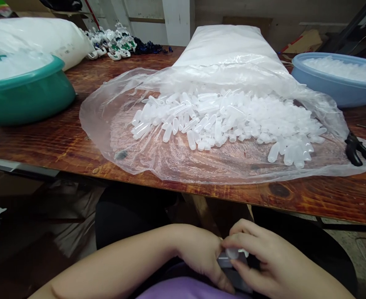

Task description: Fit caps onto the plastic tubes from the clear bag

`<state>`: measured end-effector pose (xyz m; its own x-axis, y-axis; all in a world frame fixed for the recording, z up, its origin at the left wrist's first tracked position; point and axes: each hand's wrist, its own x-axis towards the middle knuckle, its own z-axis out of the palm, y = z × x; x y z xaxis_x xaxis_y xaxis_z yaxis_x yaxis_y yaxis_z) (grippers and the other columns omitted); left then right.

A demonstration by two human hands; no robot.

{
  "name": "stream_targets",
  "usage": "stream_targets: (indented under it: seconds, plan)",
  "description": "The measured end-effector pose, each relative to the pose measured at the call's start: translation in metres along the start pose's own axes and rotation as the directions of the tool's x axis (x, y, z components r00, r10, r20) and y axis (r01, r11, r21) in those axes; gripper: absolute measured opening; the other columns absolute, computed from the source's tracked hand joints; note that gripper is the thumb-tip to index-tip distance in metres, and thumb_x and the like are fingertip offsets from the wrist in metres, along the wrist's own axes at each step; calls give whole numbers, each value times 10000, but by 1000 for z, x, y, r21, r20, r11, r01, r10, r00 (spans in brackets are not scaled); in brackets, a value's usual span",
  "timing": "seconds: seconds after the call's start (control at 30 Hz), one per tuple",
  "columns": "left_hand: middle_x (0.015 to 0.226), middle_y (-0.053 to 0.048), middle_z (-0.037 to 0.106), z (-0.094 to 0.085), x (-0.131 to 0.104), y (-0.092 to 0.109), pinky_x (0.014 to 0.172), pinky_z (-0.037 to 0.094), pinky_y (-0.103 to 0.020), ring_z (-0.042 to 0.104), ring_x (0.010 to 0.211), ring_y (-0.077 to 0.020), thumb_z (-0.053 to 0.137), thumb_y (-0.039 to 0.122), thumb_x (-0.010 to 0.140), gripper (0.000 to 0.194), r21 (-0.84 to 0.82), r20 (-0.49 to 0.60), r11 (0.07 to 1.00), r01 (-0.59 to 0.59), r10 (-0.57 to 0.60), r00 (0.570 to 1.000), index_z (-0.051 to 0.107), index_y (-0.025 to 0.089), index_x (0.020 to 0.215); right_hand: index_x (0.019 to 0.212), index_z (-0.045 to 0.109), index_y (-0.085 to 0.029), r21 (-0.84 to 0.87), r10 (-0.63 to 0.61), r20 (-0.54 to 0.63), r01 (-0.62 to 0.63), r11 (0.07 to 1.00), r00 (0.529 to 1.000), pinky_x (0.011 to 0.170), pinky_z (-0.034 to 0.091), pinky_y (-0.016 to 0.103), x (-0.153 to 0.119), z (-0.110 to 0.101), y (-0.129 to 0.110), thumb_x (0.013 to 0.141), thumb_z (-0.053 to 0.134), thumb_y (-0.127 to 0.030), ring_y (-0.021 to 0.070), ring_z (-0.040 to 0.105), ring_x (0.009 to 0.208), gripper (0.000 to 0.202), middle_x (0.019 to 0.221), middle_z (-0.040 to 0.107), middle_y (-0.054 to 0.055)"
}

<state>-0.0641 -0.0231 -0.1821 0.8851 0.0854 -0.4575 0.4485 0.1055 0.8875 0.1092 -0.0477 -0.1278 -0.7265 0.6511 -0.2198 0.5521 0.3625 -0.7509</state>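
Holds a small white piece (232,253) at the lap, pinched between thumb and fingers of the right hand (257,255), just over a grey block (238,277) apparently gripped by the left hand (203,253). Could drop the slick-looking piece through too light a pinch, or trap a fingertip against the block by a slip. Could spill loose white tubes (214,114) off the table (152,185) by snagging the clear bag (133,155). Cannot make out the block's underside, the left fingertips or the piece's far end; cannot see the whole teal basin (30,101), cut off at left.

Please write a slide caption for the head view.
Right hand pinches a translucent piece beside the left hand; white tubes lie beyond.
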Motion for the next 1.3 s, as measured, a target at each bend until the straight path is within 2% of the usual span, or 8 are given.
stream_targets:
  seconds: [0.2, 0.37, 0.57, 0.67, 0.77, 0.93, 1.2, 1.3]
  plan:
    - [595, 51, 492, 0, -4, -11, 582, 415, -227, 480, 583, -120, 666, 555, 632, 405, -129, 79, 992, 0, 11, 997, 541, 171, 652, 1044, 613, -249, 160, -101, 30, 95, 983, 994, 797, 474, 165, -10, 2, 10, 869, 508, -120, 108, 610, 891, 242, 971, 649, 12]
    - [593, 52, 495, 1, 1, -14, 549, 390, -222, 454, 561, -106, 619, 416, 699, 261, -196, 155, 980, 28, 3, 988, 534, 173, 660, 1010, 646, -251, 126, -72, -74, 81, 989, 995, 790, 488, 173, -13, 8, 16, 860, 558, -180, 117, 638, 875, 188, 951, 690, 2]
    - [549, 60, 471, 0, 2, -8, 536, 380, -223, 450, 546, -104, 702, 607, 527, 487, -197, 217, 978, 71, -27, 976, 509, 167, 604, 755, 657, -195, -48, -92, -220, 83, 995, 971, 730, 510, 292, -12, 30, 25, 923, 424, -343, 180, 626, 783, 323, 683, 651, 32]
    - [544, 62, 458, 0, 2, -7, 470, 332, -217, 408, 499, -92, 724, 613, 483, 506, -224, 234, 963, 150, -96, 967, 506, 173, 607, 844, 649, -204, -105, -72, -262, 45, 993, 962, 761, 505, 346, -14, 35, 26, 930, 384, -332, 203, 615, 833, 307, 828, 657, 58]
    - [534, 65, 443, -1, 1, -7, 414, 272, -208, 358, 456, -82, 753, 587, 452, 506, -284, 261, 936, 209, -134, 956, 502, 182, 623, 1106, 566, -233, -41, -38, -204, 30, 999, 978, 773, 512, 290, -17, 33, 23, 857, 542, -370, 194, 598, 935, 286, 1081, 610, 77]
    - [506, 65, 426, 1, 1, -8, 422, 280, -218, 355, 460, -83, 751, 607, 429, 521, -255, 280, 948, 188, -114, 953, 493, 177, 572, 815, 606, -197, -99, -54, -200, 35, 994, 978, 636, 499, 289, -15, 32, 20, 942, 329, -409, 174, 581, 703, 372, 748, 614, 53]
    - [503, 67, 439, 3, 0, -8, 424, 292, -213, 380, 471, -86, 751, 622, 399, 546, -275, 260, 940, 200, -127, 957, 501, 170, 578, 801, 597, -190, -116, -2, -156, -17, 993, 988, 645, 500, 294, -12, 33, 19, 935, 360, -344, 176, 575, 698, 312, 743, 598, 46]
    - [534, 66, 451, 5, 0, -11, 441, 309, -211, 399, 491, -92, 750, 620, 406, 550, -316, 239, 929, 192, -118, 964, 505, 174, 616, 1007, 574, -220, 16, 5, -131, -3, 1000, 991, 761, 496, 271, -13, 31, 17, 881, 496, -306, 171, 585, 868, 171, 969, 602, 55]
